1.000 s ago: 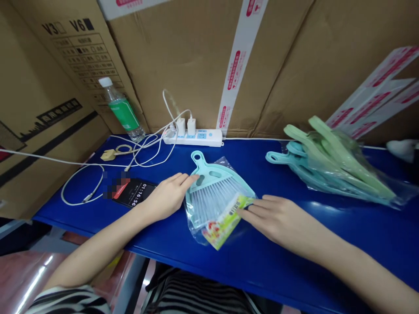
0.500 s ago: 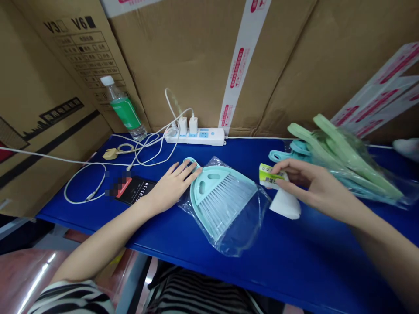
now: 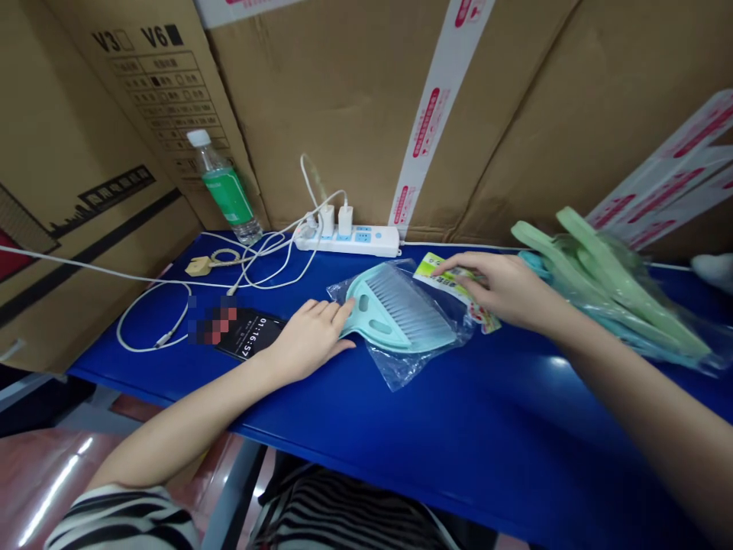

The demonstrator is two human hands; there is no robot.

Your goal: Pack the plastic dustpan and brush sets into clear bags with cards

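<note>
A light-blue dustpan with a small brush (image 3: 369, 309) nested in it lies on the blue table, in a clear plastic bag (image 3: 395, 372). My left hand (image 3: 312, 336) is closed around its handle, at the left end, and covers most of that handle. The bristles point up and to the right. My right hand (image 3: 498, 286) holds a yellow-green printed paper label (image 3: 431, 267) at the bag's right edge. Thumb and fingers lie over the label's middle, so part of it is hidden.
Bagged green and blue brush sets (image 3: 624, 283) lie at the right. A white power strip (image 3: 366, 241) with chargers and tangled cables stands at the back. A water bottle (image 3: 229, 195) leans by the cardboard. A phone (image 3: 252, 334) lies beside my left forearm.
The dustpan has turned counterclockwise, its bristles swinging from lower right to upper right. My right hand has moved left and up with the label, which now shows its printed side spread out.
</note>
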